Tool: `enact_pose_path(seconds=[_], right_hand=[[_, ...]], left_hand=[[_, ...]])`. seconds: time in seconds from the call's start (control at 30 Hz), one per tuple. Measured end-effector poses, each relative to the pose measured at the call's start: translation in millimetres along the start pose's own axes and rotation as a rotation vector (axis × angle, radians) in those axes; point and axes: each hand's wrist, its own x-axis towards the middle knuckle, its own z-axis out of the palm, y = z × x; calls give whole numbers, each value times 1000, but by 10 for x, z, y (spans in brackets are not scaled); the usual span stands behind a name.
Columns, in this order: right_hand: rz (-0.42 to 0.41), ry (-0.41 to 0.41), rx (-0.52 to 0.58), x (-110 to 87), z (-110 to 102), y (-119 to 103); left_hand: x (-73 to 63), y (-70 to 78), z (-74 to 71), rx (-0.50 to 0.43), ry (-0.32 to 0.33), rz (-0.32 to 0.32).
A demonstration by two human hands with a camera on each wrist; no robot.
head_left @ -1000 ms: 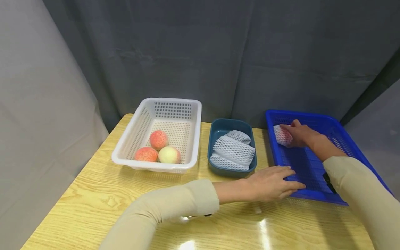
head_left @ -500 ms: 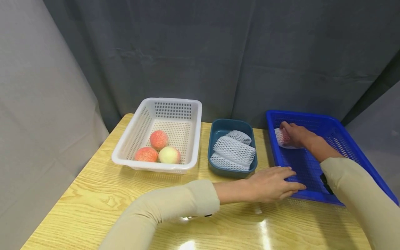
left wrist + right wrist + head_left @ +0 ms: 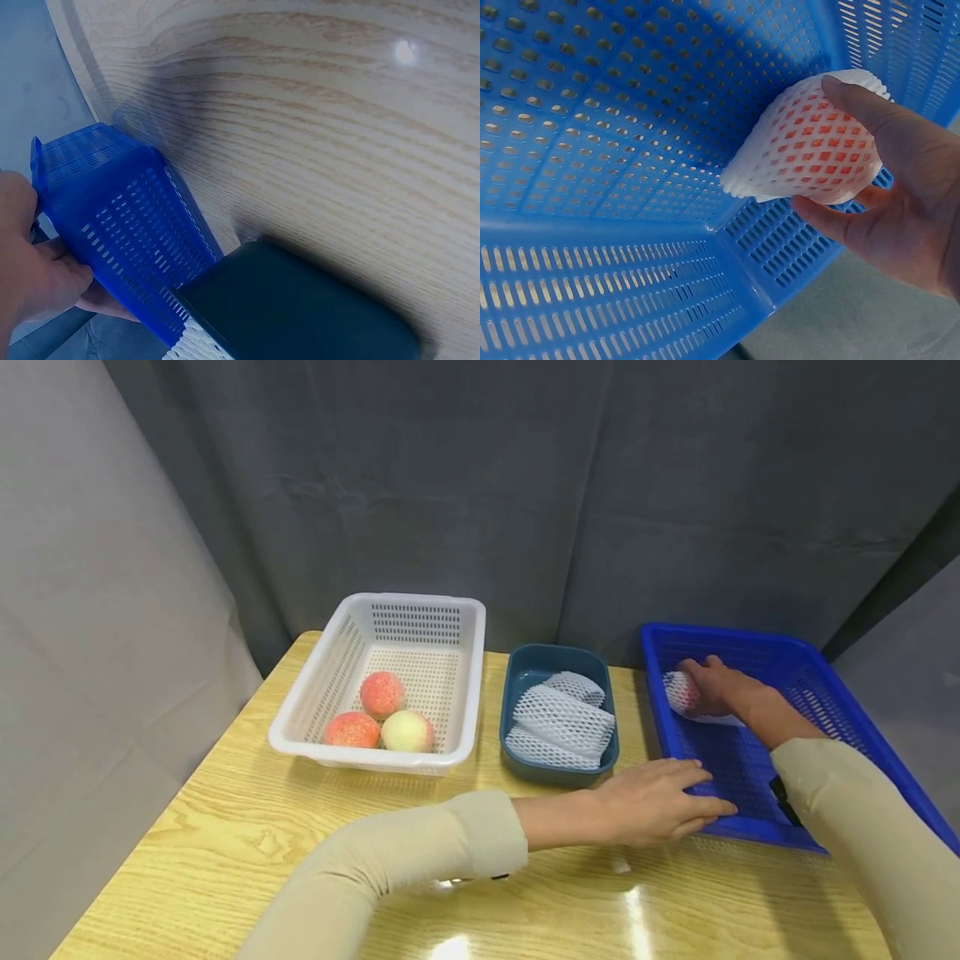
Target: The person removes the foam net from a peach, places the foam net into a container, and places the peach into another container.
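Observation:
My right hand [image 3: 722, 687] holds a red-and-pale peach [image 3: 825, 146] covered by a white foam net [image 3: 757, 165], inside the blue basket [image 3: 720, 760] by its far left part. Thumb and fingers lie on either side of the peach in the right wrist view, and the net's loose end tapers away from the palm. At the basket's near left corner, my left hand [image 3: 652, 802] grips the rim, with fingers reaching over it; the left wrist view shows fingers on both sides of the blue wall.
A white basket [image 3: 303, 749] with three peaches stands at the left. Between the two baskets sits a dark teal bin [image 3: 558, 653] with several white foam nets [image 3: 562, 718]. All rest on a wooden table [image 3: 225, 827] before a grey curtain [image 3: 450, 485].
My right hand and the netted peach have shifted slightly right and nearer inside the blue basket. The left hand stays at the rim.

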Motion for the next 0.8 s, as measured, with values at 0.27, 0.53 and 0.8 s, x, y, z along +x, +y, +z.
enact_pose_path(seconds=[0.27,0.53,0.8], right_hand=[[63,-51,-25,-45,-39,-28],[110,-101,-44,-103,-52,-97],[99,-93,-29,-129,-107,-73]], left_hand=[[-12,7,-19,19,30,1],[-16,23,-8,27,25,3],[-31,13,25,58,70,22]])
